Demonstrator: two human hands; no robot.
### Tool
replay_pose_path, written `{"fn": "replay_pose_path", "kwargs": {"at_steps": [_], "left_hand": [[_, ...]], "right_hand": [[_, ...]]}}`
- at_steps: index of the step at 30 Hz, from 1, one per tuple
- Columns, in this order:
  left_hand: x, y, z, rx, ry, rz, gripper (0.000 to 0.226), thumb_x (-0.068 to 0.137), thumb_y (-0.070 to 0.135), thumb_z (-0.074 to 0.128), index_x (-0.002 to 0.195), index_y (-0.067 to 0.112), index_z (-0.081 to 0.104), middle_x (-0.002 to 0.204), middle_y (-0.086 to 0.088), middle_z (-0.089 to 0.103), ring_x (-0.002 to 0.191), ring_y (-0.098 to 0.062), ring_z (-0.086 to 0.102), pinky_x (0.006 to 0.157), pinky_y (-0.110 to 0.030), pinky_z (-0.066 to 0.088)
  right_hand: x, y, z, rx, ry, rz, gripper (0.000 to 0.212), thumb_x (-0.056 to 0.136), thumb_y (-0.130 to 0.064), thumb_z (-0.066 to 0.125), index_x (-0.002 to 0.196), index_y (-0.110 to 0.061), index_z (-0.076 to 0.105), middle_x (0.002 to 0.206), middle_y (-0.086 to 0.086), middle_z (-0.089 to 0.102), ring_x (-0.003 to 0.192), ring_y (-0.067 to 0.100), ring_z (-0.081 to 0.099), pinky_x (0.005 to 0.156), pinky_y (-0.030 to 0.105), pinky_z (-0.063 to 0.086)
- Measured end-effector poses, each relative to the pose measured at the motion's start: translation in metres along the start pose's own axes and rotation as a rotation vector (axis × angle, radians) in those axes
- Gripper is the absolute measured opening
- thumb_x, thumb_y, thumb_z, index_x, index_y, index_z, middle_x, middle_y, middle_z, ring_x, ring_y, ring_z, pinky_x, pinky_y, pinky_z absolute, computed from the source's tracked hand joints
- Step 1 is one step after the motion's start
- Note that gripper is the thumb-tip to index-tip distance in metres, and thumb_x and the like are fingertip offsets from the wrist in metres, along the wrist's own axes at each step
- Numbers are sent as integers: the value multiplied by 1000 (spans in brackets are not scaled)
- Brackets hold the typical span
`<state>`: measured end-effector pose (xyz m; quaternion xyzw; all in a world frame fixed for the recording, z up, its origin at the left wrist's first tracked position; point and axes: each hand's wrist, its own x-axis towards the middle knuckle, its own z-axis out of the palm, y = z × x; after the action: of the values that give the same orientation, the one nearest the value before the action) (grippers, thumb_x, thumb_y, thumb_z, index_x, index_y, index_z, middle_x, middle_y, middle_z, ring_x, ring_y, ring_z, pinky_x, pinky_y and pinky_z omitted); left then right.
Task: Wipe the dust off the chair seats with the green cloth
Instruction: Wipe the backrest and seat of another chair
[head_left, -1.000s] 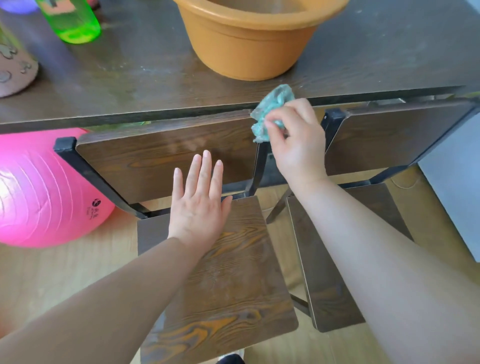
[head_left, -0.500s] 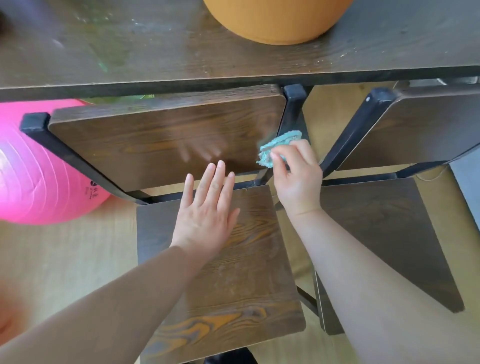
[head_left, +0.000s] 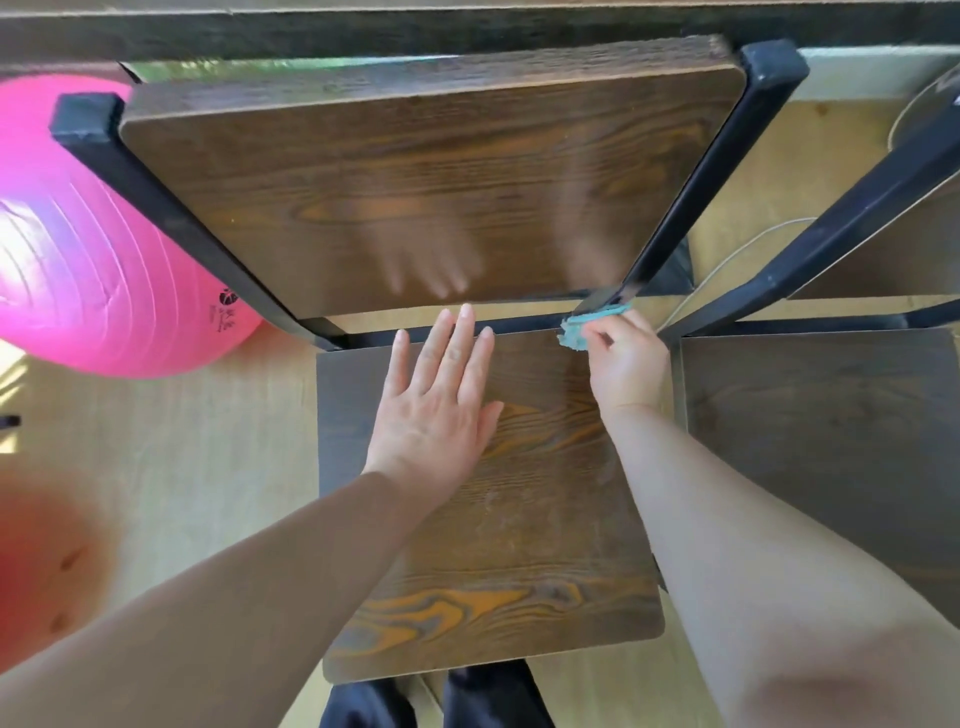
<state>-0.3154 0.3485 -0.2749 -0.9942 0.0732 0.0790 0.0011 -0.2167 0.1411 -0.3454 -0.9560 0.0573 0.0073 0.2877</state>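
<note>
A dark wooden chair seat (head_left: 519, 545) fills the middle of the view, with its backrest (head_left: 415, 182) behind it. My right hand (head_left: 626, 364) grips the bunched green cloth (head_left: 582, 330) at the seat's far right corner, beside the black frame post. My left hand (head_left: 436, 415) lies flat on the seat's far middle, fingers straight and together. A second chair seat (head_left: 831, 441) stands just to the right.
A pink exercise ball (head_left: 93, 249) sits on the floor at the left. The dark table edge (head_left: 363, 31) runs across the top, above the backrest. A thin cable (head_left: 727, 260) lies on the light wooden floor between the chairs. Dark trouser legs (head_left: 431, 701) show below.
My right hand has carried the cloth down from the table edge to the seat's far right corner. The view has tilted down, dropping the tabletop items out of sight. The left hand stays on the seat.
</note>
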Motion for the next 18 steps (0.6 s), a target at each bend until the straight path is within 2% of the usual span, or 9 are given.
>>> {"fn": "replay_pose_path", "kwargs": {"at_steps": [4,6,8,10,16,18], "left_hand": [[-5,-6,-14,-24,14,-24,69,103,48,25,157,12,2,166,-10,-4,153,-26,-8,122,-55,6],[-7,-10,-26,-28,31,-32,69,103,48,27,157,12,5,166,-10,-3,153,-26,-7,122,-55,7],[-10,-13,-42,-24,53,-34,69,103,48,28,158,12,6,166,-10,-2,153,-26,-7,121,-55,8],[-11,-17,-59,-21,92,-34,69,103,48,31,157,13,7,166,-10,1,153,-26,-3,121,-56,9],[-14,-25,-119,-47,207,-32,67,101,44,39,156,11,21,165,-11,14,153,-28,8,120,-57,15],[-15,-28,-132,-44,233,-32,67,101,45,40,156,11,22,165,-11,15,153,-28,9,120,-57,15]], "right_hand": [[-6,-5,-14,18,-50,16,10,92,-20,65,94,-14,73,114,0,64,107,20,64,73,16,52],[-14,-12,-31,30,-28,-29,8,92,-19,65,92,-16,71,109,-2,63,98,19,64,70,14,46],[-23,-23,-55,49,5,-99,6,92,-17,65,91,-15,71,105,-2,62,92,17,63,73,15,45],[-28,-39,-84,85,59,-187,5,90,-12,66,89,-11,71,102,1,63,90,17,62,72,11,41],[-31,-115,-166,139,253,-347,17,92,-24,63,99,-9,69,108,2,62,100,5,57,79,4,42],[-25,-143,-182,158,312,-413,20,93,-24,63,105,-10,67,112,4,61,105,6,56,80,7,46]]}}
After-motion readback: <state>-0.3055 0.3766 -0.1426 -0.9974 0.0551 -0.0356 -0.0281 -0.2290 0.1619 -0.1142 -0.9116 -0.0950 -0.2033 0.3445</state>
